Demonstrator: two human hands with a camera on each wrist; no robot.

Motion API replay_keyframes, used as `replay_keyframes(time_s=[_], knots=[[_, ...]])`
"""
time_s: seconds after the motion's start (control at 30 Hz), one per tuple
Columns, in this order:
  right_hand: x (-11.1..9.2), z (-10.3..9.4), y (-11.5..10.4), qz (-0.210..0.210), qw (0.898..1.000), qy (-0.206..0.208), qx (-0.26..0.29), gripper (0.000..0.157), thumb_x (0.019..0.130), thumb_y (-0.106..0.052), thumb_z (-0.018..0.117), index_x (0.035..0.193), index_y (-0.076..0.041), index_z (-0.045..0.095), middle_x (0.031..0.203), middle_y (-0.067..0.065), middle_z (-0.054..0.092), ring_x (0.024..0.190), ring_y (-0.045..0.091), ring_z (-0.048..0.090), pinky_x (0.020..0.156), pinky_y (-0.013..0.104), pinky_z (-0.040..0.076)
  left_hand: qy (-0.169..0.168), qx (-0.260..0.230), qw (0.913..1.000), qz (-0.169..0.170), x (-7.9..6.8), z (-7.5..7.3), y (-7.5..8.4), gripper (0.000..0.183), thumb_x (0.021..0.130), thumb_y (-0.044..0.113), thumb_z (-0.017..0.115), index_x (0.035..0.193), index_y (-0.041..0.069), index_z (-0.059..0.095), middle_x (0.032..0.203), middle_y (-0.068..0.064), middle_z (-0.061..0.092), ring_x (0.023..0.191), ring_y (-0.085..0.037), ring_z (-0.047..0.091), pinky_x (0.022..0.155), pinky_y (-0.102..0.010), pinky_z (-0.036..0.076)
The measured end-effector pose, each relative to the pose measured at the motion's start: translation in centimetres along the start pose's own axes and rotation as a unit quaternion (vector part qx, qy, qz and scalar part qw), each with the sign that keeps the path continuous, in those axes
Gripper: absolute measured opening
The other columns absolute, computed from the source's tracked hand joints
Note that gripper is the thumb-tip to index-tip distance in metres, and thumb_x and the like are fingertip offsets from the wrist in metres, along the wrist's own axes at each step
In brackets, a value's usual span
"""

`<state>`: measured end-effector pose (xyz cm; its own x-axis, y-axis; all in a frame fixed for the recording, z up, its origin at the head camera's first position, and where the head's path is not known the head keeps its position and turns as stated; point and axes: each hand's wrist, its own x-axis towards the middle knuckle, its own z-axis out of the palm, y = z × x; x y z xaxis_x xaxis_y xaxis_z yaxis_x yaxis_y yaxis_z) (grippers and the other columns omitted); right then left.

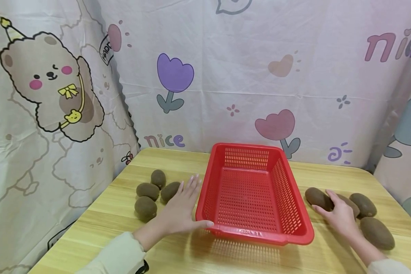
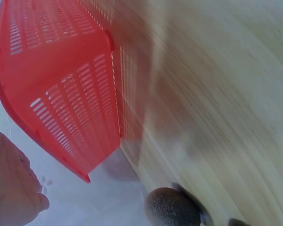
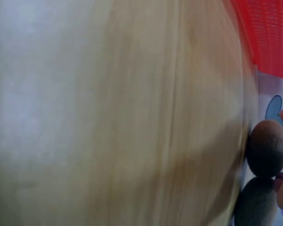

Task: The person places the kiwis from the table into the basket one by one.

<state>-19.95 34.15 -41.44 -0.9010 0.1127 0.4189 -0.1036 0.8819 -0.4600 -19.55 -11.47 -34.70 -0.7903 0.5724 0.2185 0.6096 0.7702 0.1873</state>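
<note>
At head view's centre, red rectangular perforated plastic basket (image 1: pixel 244 233) sits on pale wooden table (image 1: pixel 171 253) between 2 groups of brown oval fuzzy kiwis (image 1: pixel 147 191), presumably within either hand's reach; long axis runs near to far. Left hand (image 1: pixel 181 213): fingers straight, spread, gripping nothing. Right hand (image 1: pixel 341 216): thumb and fingers straddle basket-side kiwi (image 1: pixel 317 198), long axis slanting far-left to near-right; I cannot tell if grip is closed. Left wrist view: I see fingers apart from basket. Right wrist view: fingertips beside neighbouring kiwi (image 3: pixel 256 205).

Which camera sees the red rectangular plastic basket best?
The head view: the red rectangular plastic basket fits entirely in frame, inside visible. The left wrist view shows slotted walls, cut off; right wrist, only a piece.
</note>
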Motion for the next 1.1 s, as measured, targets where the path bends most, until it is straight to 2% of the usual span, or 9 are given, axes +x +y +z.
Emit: replay_keyframes(time_s=[0.2, 0.43, 0.73, 1.1], knots=[[0.2, 0.7, 0.0, -0.009, 1.000, 0.020, -0.001, 0.063, 0.075, -0.013, 0.074, 0.122, 0.016, 0.046, 0.119, 0.042, 0.047, 0.103, 0.059, 0.045, 0.083, 0.065, 0.038, -0.012, -0.002, 0.9999, -0.005, 0.0, 0.5, 0.2, 0.114, 0.073, 0.077, 0.047, 0.148, 0.001, 0.006, 0.155, -0.010, -0.005, 0.144, -0.027, 0.001, 0.116, -0.050, 0.013], [0.4, 1.5, -0.1, -0.024, 0.999, 0.037, 0.002, 0.058, 0.070, -0.005, 0.075, 0.116, 0.018, 0.049, 0.114, 0.043, 0.049, 0.100, 0.057, 0.047, 0.082, 0.062, 0.039, -0.018, 0.002, 0.9998, 0.000, 0.0, 0.8, 0.1, 0.113, 0.073, 0.077, 0.047, 0.147, -0.002, 0.011, 0.155, -0.015, 0.002, 0.144, -0.029, 0.004, 0.115, -0.052, 0.013], [0.7, 2.2, -0.5, 0.001, 0.999, 0.049, 0.005, 0.050, 0.073, -0.002, 0.071, 0.114, 0.018, 0.050, 0.110, 0.042, 0.052, 0.098, 0.055, 0.050, 0.081, 0.062, 0.041, -0.021, -0.009, 0.9997, -0.001, 0.0, 1.0, 0.2, 0.113, 0.074, 0.078, 0.045, 0.147, -0.002, 0.014, 0.155, -0.017, 0.007, 0.144, -0.030, 0.008, 0.115, -0.051, 0.014], [0.5, 2.0, -0.5, 0.043, 0.998, 0.048, 0.015, 0.051, 0.075, -0.008, 0.072, 0.116, 0.015, 0.052, 0.110, 0.041, 0.054, 0.098, 0.055, 0.051, 0.080, 0.060, 0.041, -0.025, -0.019, 0.9995, -0.002, 0.0, 0.9, 0.2, 0.113, 0.073, 0.077, 0.047, 0.147, -0.001, 0.013, 0.155, -0.015, 0.006, 0.144, -0.029, 0.007, 0.115, -0.051, 0.015]])
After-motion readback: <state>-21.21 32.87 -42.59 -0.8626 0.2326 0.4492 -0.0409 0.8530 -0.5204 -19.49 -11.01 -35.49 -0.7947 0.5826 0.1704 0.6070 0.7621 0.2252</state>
